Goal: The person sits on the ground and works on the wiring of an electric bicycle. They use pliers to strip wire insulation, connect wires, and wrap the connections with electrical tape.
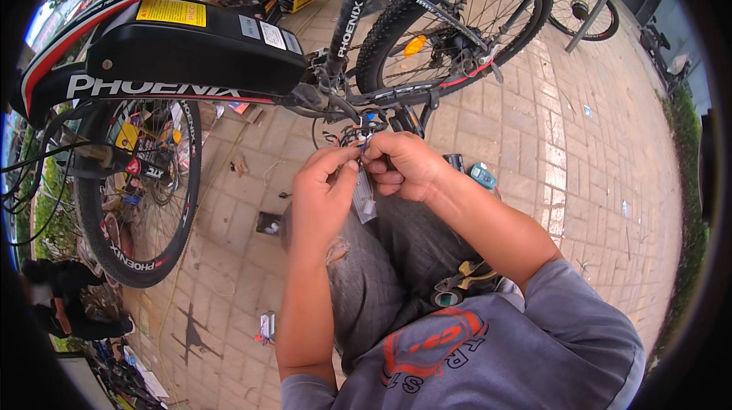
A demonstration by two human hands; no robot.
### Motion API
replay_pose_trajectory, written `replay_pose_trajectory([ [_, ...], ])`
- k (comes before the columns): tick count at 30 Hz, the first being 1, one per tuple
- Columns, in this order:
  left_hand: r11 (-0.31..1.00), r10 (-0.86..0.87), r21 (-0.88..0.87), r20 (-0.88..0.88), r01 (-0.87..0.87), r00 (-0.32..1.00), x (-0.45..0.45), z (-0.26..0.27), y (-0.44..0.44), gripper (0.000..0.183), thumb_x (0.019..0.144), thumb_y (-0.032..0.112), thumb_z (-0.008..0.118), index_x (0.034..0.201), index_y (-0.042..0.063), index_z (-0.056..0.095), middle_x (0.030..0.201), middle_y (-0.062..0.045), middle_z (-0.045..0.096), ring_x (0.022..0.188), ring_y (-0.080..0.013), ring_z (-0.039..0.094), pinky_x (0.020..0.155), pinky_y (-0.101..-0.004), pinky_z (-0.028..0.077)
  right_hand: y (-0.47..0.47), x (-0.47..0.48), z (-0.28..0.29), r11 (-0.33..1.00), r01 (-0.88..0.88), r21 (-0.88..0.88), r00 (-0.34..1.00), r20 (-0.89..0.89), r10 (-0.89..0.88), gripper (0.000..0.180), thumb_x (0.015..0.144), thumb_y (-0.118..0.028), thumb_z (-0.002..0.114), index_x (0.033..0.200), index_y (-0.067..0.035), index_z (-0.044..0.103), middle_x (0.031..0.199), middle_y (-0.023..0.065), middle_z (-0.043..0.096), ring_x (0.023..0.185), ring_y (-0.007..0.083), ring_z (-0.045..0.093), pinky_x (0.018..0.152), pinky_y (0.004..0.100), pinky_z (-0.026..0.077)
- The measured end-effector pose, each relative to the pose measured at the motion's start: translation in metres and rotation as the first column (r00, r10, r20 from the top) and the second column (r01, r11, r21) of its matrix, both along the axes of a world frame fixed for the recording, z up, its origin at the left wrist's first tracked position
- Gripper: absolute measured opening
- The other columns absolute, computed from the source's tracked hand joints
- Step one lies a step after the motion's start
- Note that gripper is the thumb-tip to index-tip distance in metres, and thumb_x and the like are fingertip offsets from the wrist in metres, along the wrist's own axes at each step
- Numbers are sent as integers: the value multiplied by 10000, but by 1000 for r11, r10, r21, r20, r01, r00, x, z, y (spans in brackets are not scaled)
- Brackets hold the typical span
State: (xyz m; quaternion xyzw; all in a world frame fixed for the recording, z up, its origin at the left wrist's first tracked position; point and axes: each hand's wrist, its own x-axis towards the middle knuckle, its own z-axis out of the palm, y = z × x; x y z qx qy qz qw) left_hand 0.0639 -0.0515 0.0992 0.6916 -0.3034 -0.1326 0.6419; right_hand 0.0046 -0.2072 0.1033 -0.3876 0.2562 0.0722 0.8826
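Note:
My left hand (326, 190) and my right hand (409, 167) meet fingertip to fingertip below the bicycle's cranks. Between them they pinch a thin dark-blue wire (362, 147); its ends are hidden by my fingers. Just beyond is a tangle of coloured wires and connectors (360, 131), hanging by the bottom bracket. A silver metal box (364, 198), likely a motor controller, lies under my hands near my knees, with a white plastic connector (369, 206) on it. Above stands a black Phoenix electric bicycle frame (346, 38), carrying a black battery case (194, 52).
To the right lies a teal meter (483, 175) on the paving. Yellow-handled pliers (474, 278) and a roll of tape (446, 298) rest by my lap. The front wheel (194, 181) stands at left, the rear wheel (366, 61) ahead. Another person (68, 301) is at far left.

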Motion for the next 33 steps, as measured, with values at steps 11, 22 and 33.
replay_pose_trajectory([
  [11,999,34,-28,-84,-36,996,-2,-9,-1,145,865,-38,584,980,-46,671,919,-43,632,836,-97,561,748,-234,440,24,-32,-9,20,483,-876,874,483,55,90,790,-55,686,843,-15,624,734,85,588,549,211,590,481,331,458],
  [22,999,24,-42,-100,-28,995,-2,-10,-1,141,869,-35,580,975,-50,673,910,-48,646,858,-108,583,774,-240,450,34,-15,-25,-296,607,-737,791,595,143,96,723,-32,677,806,-18,630,697,107,594,546,268,606,505,357,497],
  [33,999,20,-35,26,-19,999,-4,-13,1,129,880,-16,601,984,-45,670,927,-62,638,884,-130,589,800,-254,456,18,-16,5,982,108,157,993,-65,-99,181,807,-102,609,659,-96,505,602,-19,422,475,81,347,430,256,220],
])
